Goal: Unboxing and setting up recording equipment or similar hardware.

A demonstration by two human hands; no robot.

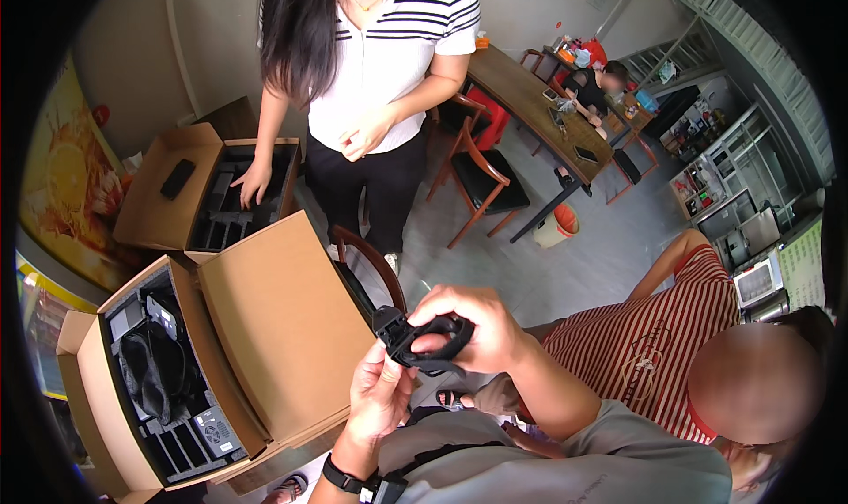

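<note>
In front of my body I hold a small black device with a strap [392, 327], its exact kind unclear. My left hand [382, 390] pinches its lower end between thumb and fingers. Around the looped black strap, my right hand [487, 325] is curled, with the thumb through the loop. A black watch [341, 475] is on my left wrist. To the left of my hands stands an open cardboard box [248, 411] lined with dark foam. Inside it lie a black fabric pouch [149, 371] and a grey boxed unit with a fan grille [215, 432].
A person in a striped white top [391, 60] reaches into a second foam-lined box [152, 206]. Close on my right is a person in a red-striped shirt [636, 358]. Wooden chairs [487, 179], a long table [530, 100] and a waste bin [556, 226] stand beyond.
</note>
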